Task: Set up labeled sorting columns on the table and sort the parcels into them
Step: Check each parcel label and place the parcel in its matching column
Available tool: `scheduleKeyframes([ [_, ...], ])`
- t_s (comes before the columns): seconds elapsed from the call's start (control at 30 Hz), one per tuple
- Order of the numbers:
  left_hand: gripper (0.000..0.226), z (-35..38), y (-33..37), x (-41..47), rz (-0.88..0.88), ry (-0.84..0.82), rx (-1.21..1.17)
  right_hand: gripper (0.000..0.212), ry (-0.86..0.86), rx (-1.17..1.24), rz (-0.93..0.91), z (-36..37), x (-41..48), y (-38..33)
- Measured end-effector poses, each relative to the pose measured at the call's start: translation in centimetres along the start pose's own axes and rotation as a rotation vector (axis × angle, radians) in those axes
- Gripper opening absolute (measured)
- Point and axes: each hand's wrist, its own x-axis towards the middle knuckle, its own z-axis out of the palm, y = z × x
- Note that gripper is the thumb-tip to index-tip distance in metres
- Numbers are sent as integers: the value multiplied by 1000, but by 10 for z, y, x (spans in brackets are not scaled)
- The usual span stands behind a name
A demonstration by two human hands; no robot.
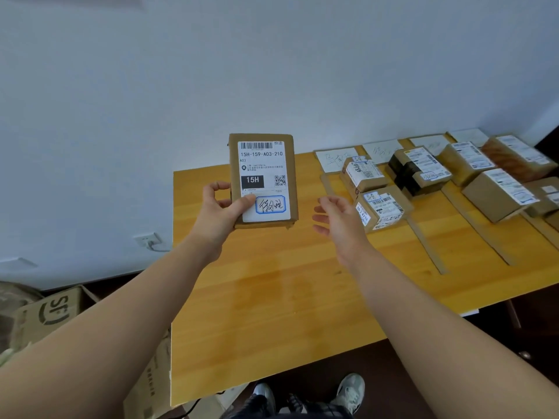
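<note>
My left hand (pixel 222 207) holds a flat brown parcel (pixel 292 164) upright above the left part of the wooden table (pixel 272 297), its white shipping label facing me with a handwritten name in a blue box. My right hand (pixel 335 219) hovers open beside it, empty, fingers spread. To the right, white paper labels (pixel 334 157) lie along the table's far edge, with cardboard strips (pixel 423 240) marking columns. Several brown parcels sit in those columns, the nearest one (pixel 382 208) just right of my right hand.
A cardboard box marked SF (pixel 51 313) stands on the floor to the left of the table. A wall socket with a cable (pixel 149 240) is on the wall behind. My shoes (pixel 351 391) show below the table's near edge.
</note>
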Motion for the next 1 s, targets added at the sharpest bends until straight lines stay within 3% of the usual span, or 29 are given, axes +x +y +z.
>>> scheduleKeyframes([
  [0.17,66,20,12,3,30,3,70,11,48,55,25,-17,6,-8],
  [0.37,73,63,19,3,28,-46,75,10,60,81,30,-55,13,-11],
  [0.77,47,215,6,1,-19,-67,-4,12,46,11,46,-195,52,-26],
  [1.0,45,333,-15,-4,-100,-73,-33,28,-136,-166,57,-305,91,-39],
])
